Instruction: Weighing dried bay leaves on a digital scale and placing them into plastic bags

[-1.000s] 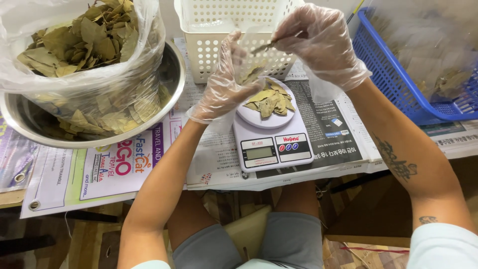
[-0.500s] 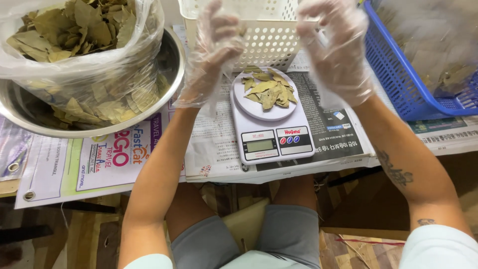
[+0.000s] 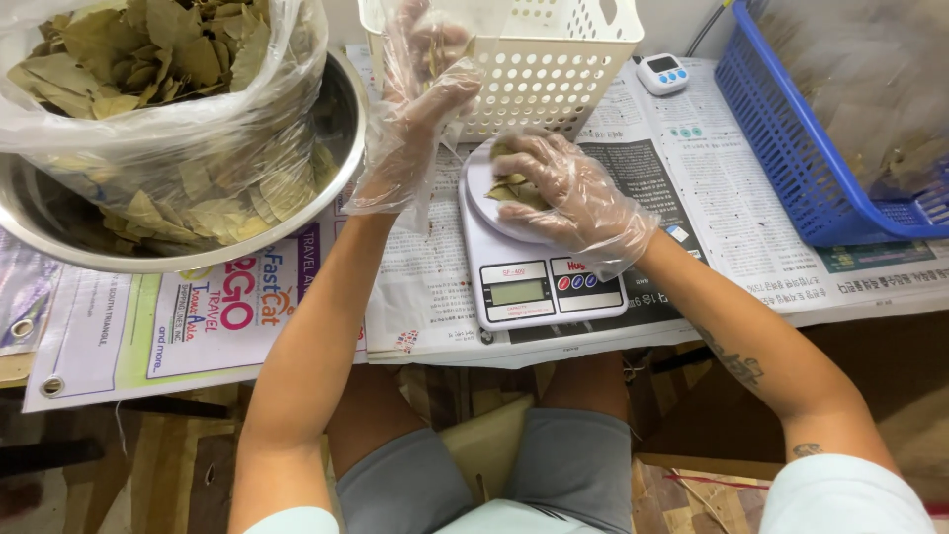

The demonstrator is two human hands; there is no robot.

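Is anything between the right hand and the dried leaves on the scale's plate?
Nothing visible. The gloved right hand rests directly on the dried leaves on the white scale; only its thin glove lies between.

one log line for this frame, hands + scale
left hand: raised, holds clear bag | right hand: on leaves on scale | basket behind | bowl at left

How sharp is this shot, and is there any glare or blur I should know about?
Head view: mostly sharp, evenly lit indoors. The left hand is slightly motion-blurred, holding a clear bag that veils the white basket. Glare streaks the big leaf bag and the steel bowl. The right hand on the scale is crisp. Wide-angle bending shows at the edges.
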